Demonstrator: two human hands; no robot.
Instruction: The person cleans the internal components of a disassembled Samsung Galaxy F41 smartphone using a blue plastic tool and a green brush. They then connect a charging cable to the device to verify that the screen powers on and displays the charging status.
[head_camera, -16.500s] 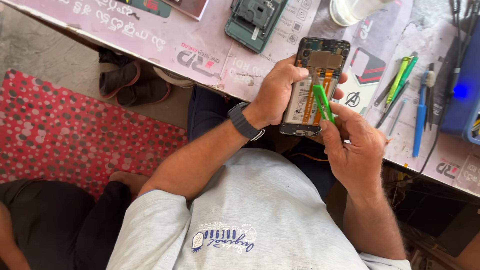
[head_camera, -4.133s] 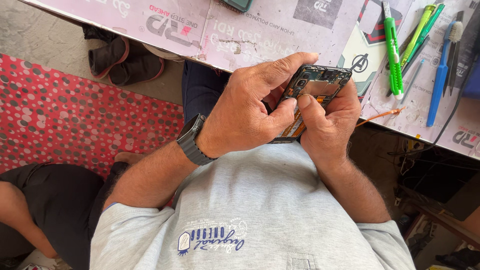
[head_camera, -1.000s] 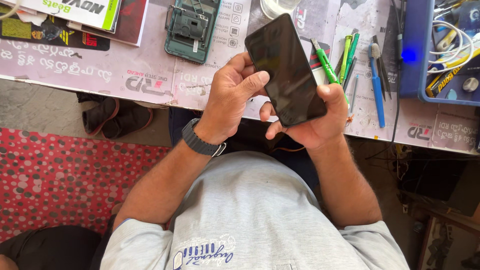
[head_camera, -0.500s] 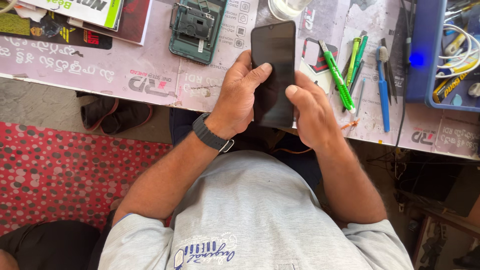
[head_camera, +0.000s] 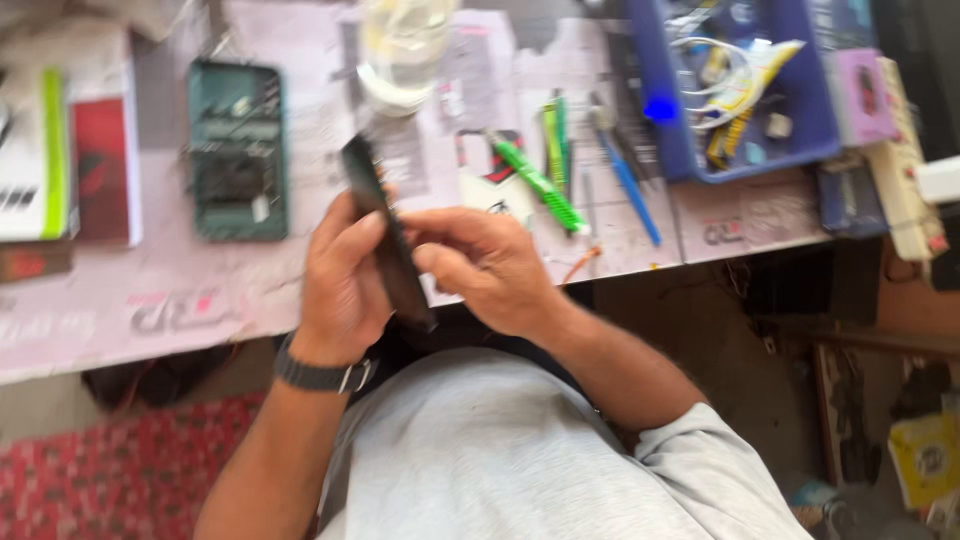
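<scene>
Both my hands hold a black phone (head_camera: 385, 235) above the near edge of the workbench, turned so that its thin edge faces me. My left hand (head_camera: 343, 283), with a dark watch on the wrist, grips it from the left side. My right hand (head_camera: 490, 265) presses on it from the right with thumb and fingers. The picture is blurred by motion.
On the paper-covered bench (head_camera: 200, 300) lie an opened green phone frame (head_camera: 238, 150), a clear cup (head_camera: 400, 50), green tools (head_camera: 540, 185), a blue pen tool (head_camera: 628, 185) and a blue tray (head_camera: 740, 90) of parts. Boxes (head_camera: 60, 150) sit at left. A red patterned mat (head_camera: 110, 470) covers the floor.
The phone has turned from screen-up to edge-on in my hands. The view has swung left, so the bench items have shifted to the right.
</scene>
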